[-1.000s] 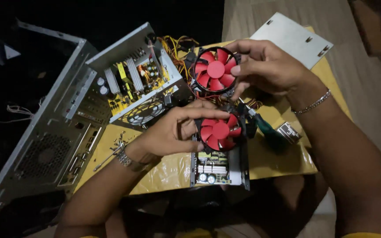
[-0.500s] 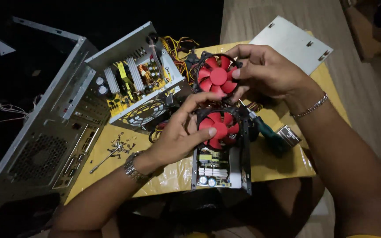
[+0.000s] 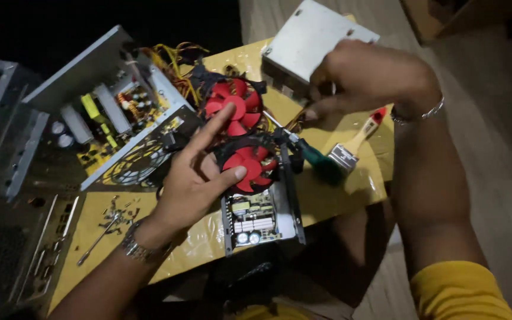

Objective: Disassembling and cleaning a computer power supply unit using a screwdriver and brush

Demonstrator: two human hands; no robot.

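My left hand [image 3: 192, 178] lies spread against the left side of the lower red fan [image 3: 249, 169]. Its thumb rests on the fan's hub and its index finger points up at the upper red fan [image 3: 232, 106]. The lower fan sits on a small open power supply [image 3: 259, 219]. My right hand [image 3: 368, 80] hovers to the right of the fans with its fingertips drawn together just above the shaft of a green-handled screwdriver [image 3: 318, 160]. Whether anything small is pinched in them is hidden.
A paintbrush [image 3: 357, 142] lies under my right wrist on the yellow sheet [image 3: 351, 189]. Behind it is a grey metal cover [image 3: 315, 41]. A large open power supply [image 3: 114, 112] and a computer case [image 3: 7, 178] stand at the left. Loose screws [image 3: 114, 207] lie near my left wrist.
My right hand has let go of the upper fan and moved right, toward the screwdriver. My left hand has opened its fingers on the lower fan. The view has shifted closer.
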